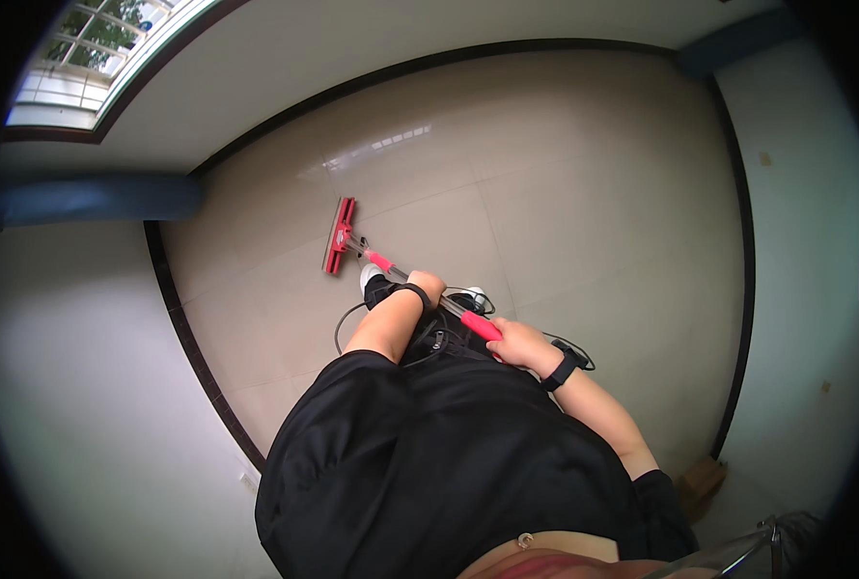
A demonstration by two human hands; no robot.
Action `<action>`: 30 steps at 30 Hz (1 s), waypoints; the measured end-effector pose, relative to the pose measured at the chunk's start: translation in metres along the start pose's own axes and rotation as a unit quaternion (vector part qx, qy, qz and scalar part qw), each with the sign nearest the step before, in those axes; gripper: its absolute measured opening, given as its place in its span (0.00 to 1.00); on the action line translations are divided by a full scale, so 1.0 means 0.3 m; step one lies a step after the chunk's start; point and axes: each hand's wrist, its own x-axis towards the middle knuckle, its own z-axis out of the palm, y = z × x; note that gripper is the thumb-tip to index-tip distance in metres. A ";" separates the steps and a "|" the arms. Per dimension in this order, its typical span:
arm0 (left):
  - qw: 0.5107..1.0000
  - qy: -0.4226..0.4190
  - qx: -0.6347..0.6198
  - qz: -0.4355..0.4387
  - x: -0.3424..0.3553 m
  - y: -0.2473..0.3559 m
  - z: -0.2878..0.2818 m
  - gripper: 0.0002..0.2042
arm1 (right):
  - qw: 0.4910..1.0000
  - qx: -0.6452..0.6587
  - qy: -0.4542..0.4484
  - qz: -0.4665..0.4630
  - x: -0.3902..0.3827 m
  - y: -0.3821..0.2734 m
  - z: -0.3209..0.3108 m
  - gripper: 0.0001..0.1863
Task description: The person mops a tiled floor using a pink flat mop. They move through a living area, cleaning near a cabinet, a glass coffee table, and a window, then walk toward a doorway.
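Note:
I hold a floor mop [378,261] slantwise in front of my body. Its wide red head [338,236] rests on the tiles, ahead and to the left of my feet. My left hand [429,287] is wrapped round the grey middle of the pole. Lower down, near my waist, my right hand [519,344] grips the red handle end [482,326]. A dark band circles each wrist. Thin dark cables [341,326] loop beside my legs and forearms.
Glossy beige tiles [603,212] meet pale walls along a dark skirting. Blue padded rolls jut out at the left [92,200] and far right [738,43]. A barred window [92,58] is at the upper left. A brown cardboard box [702,482] stands at the lower right.

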 end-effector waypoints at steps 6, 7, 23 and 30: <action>0.998 -0.062 0.010 -0.022 -0.617 -0.376 0.097 0.13 | 0.981 0.182 0.061 -0.029 -0.111 -0.572 0.306 0.19; 0.996 -0.080 0.023 -0.043 -0.674 -0.420 0.108 0.14 | 0.968 0.246 0.047 -0.015 -0.116 -0.629 0.347 0.19; 0.979 -0.182 0.092 -0.011 0.135 -0.299 -0.319 0.14 | 0.933 0.301 0.199 -0.003 0.168 -0.080 -0.241 0.19; 0.955 -0.243 0.169 0.005 0.647 -0.218 -0.497 0.14 | 0.930 0.312 0.196 -0.001 0.460 0.319 -0.515 0.17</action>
